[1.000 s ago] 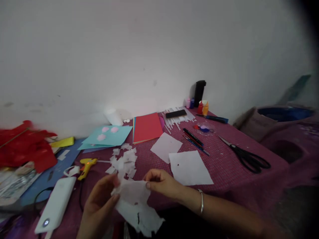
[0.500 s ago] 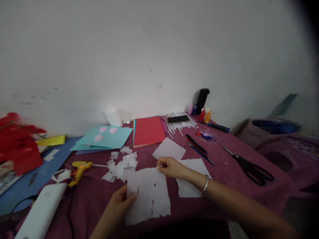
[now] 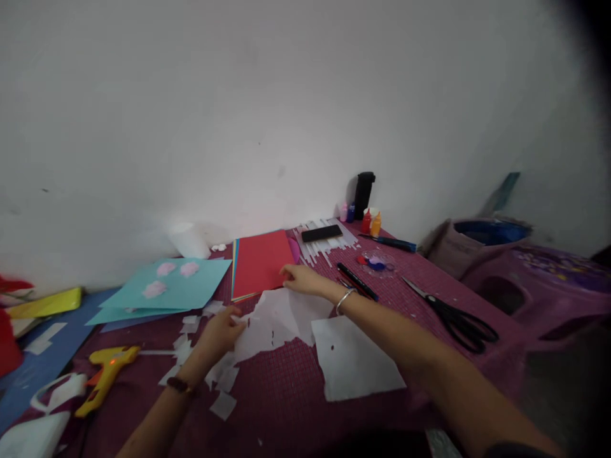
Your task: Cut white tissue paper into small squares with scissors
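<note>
My left hand (image 3: 224, 327) pinches the left edge of a sheet of white paper (image 3: 267, 323) that has a few small holes and slits. My right hand (image 3: 305, 280) grips the same sheet at its far edge, close to a stack of coloured paper topped by a red sheet (image 3: 261, 261). Part of another white sheet (image 3: 315, 310) lies beneath my right hand. Nearer me, a third white sheet (image 3: 356, 359) rests flat on the table. Small white paper squares (image 3: 223, 405) are scattered beside and under my left wrist.
A yellow glue gun (image 3: 109, 375) with a glowing orange light lies at the left. Turquoise sheets (image 3: 198, 289) carry pink tufts. Black-handled scissors (image 3: 453, 316), pens (image 3: 357, 281), a phone (image 3: 322, 233) and small paint bottles (image 3: 376, 224) are farther right. A purple stool (image 3: 534, 299) stands beyond the table edge.
Both hands have moved the holed white sheet away from me, toward the red paper and over the far white sheet. The view has turned slightly right.
</note>
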A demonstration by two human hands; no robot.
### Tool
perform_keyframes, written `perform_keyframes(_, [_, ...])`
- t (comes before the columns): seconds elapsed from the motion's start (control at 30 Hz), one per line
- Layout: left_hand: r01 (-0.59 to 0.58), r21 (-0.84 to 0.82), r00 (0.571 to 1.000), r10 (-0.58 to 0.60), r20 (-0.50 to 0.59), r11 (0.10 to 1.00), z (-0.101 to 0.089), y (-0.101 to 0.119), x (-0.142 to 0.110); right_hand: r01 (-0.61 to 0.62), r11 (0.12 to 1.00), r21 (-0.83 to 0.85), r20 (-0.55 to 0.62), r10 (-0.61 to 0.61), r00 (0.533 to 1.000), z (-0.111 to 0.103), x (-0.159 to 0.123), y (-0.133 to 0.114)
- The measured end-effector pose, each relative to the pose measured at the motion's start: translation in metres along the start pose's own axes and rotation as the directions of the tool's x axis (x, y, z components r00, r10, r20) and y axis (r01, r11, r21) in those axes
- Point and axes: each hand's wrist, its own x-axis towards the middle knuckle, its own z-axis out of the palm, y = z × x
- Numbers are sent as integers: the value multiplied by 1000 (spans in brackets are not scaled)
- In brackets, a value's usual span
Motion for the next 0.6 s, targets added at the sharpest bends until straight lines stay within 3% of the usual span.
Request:
perform_keyframes(0.03, [-37,46,997,40,-62,998,-6,5,-6,6,1000,9,-2,-6,1000,-7,-7,3])
perform_keyframes(0.07, [-144,189,949,190,-251,971,-10,12,-13,11,1000,22,-7,-11,1000,-15,-17,6])
perform_keyframes(0.1, [-210,325,880,323,-349,922,-13,21,-21,14,999,34,-12,-14,1000,-25,-30,10])
perform_keyframes(0.13, [-241,396,814,407,-414,886,-12,32,-29,15,998,55,-17,-14,1000,-35,-46,15])
perform_keyframes(0.17, [-286,408,778,459,-429,867,-8,45,-38,13,996,93,-25,-11,1000,-44,-65,20])
perform_keyframes(0.2, [-377,386,765,518,-382,842,0,57,-45,6,989,144,-37,-1,999,-53,-85,25])
perform_keyframes(0.27, [-577,264,778,619,-110,773,26,82,-60,-25,959,283,-79,50,996,-67,-129,34])
perform_keyframes(0.3, [-623,190,779,624,63,759,42,94,-66,-54,939,341,-105,94,990,-71,-151,39])
perform_keyframes(0.37, [-631,107,760,585,285,768,76,115,-76,-115,894,433,-141,193,971,-73,-192,49])
perform_keyframes(0.43, [-630,81,731,554,398,773,106,134,-83,-156,841,518,-148,267,952,-70,-224,59])
perform_keyframes(0.53, [-649,67,687,546,480,757,138,156,-85,-185,780,597,-152,337,929,-62,-256,71])
perform_keyframes(0.6, [-637,76,692,525,496,767,153,169,-83,-197,764,614,-165,369,915,-60,-267,75])
